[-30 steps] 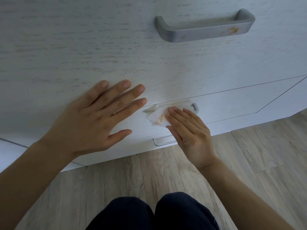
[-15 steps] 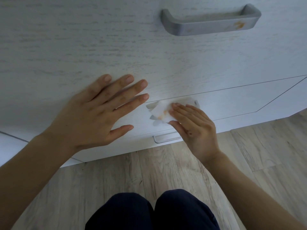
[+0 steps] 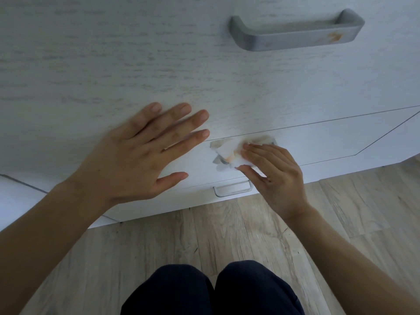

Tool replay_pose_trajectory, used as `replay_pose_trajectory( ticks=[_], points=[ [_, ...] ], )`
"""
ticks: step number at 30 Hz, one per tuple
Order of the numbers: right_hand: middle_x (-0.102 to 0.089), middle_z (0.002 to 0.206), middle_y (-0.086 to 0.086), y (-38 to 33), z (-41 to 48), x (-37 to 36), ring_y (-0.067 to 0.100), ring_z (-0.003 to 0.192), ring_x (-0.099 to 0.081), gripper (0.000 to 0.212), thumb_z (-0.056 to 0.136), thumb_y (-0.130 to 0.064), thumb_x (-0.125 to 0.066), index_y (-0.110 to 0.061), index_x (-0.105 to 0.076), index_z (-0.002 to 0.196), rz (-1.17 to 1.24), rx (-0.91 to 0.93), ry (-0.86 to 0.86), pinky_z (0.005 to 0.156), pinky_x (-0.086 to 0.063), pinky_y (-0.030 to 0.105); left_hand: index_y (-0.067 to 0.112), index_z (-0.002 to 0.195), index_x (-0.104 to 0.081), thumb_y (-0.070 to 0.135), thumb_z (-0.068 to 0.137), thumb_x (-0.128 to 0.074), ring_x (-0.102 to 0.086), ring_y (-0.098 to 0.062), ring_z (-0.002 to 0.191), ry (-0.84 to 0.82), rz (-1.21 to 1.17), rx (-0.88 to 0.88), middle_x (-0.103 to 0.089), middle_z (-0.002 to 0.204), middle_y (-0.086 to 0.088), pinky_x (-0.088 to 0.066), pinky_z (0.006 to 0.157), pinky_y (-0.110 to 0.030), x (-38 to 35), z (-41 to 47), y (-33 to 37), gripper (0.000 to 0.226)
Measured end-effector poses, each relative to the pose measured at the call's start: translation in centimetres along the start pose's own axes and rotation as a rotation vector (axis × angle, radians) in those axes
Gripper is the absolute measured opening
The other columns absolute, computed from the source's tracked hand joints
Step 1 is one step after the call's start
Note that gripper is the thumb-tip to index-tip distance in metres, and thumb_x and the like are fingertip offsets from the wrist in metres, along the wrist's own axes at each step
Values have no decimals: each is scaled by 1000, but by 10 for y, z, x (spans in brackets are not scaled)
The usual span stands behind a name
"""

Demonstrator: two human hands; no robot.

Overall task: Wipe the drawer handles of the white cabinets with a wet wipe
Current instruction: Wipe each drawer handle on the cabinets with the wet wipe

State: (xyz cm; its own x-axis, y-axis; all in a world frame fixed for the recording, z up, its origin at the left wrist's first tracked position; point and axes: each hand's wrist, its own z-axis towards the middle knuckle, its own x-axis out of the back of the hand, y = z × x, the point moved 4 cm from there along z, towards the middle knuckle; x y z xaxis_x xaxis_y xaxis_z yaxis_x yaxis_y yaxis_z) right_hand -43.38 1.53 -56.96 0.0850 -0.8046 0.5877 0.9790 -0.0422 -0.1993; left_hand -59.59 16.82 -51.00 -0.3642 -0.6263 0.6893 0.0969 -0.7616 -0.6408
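Note:
My right hand (image 3: 273,176) presses a crumpled white wet wipe (image 3: 229,153), stained orange, against the middle drawer handle (image 3: 272,141), which the wipe mostly covers. My left hand (image 3: 136,155) lies flat with fingers spread on the white cabinet front (image 3: 113,64), just left of the wipe. The top grey handle (image 3: 295,35) carries an orange smear near its right end. The bottom handle (image 3: 233,190) shows below the wipe, bare.
Light wood-look floor (image 3: 341,212) runs along the cabinet's base. My knees in dark trousers (image 3: 211,289) are at the bottom centre. Drawer seams cross the cabinet front to the right.
My right hand has slid the wipe a little along the middle handle, bunching it more. The left hand stays flat on the drawer front; the view shifted slightly.

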Motion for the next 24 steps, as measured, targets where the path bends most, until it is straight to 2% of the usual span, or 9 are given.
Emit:
replay_pose_trajectory(
  ticks=[4, 9, 15, 24],
  points=[
    [-73, 95, 9, -13, 2, -10, 22, 90, -69, 18, 82, -17, -71, -1, -73, 90, 43, 5, 1, 83, -51, 32, 14, 152, -25, 52, 96, -35, -6, -24, 147, 6, -4, 4, -16, 159, -6, 3, 120, -38, 0, 0, 1, 68],
    [-72, 93, 11, 4, -1, 3, 25, 88, -69, 19, 84, -16, -67, 1, -72, 89, -12, 10, -17, 83, -49, 34, 14, 152, -25, 52, 97, -34, -4, -23, 147, 8, 5, 4, -16, 159, -6, 3, 120, -38, -1, 0, 0, 68],
    [-72, 92, 11, -24, 3, -18, 25, 85, -69, 18, 84, -14, -66, 2, -72, 90, 38, 16, 8, 81, -50, 33, 13, 151, -27, 53, 96, -34, -3, -24, 147, 25, 32, -10, -16, 159, -8, 4, 120, -39, -3, 0, 1, 68],
    [-70, 103, 15, 16, -7, 7, 24, 98, -66, 16, 86, -7, -66, 3, -70, 98, -13, 123, -23, 90, -50, 36, 14, 151, -27, 52, 96, -34, -4, -24, 147, 16, 23, -3, -17, 159, -8, 5, 120, -38, -3, -1, 1, 67]
  ],
)
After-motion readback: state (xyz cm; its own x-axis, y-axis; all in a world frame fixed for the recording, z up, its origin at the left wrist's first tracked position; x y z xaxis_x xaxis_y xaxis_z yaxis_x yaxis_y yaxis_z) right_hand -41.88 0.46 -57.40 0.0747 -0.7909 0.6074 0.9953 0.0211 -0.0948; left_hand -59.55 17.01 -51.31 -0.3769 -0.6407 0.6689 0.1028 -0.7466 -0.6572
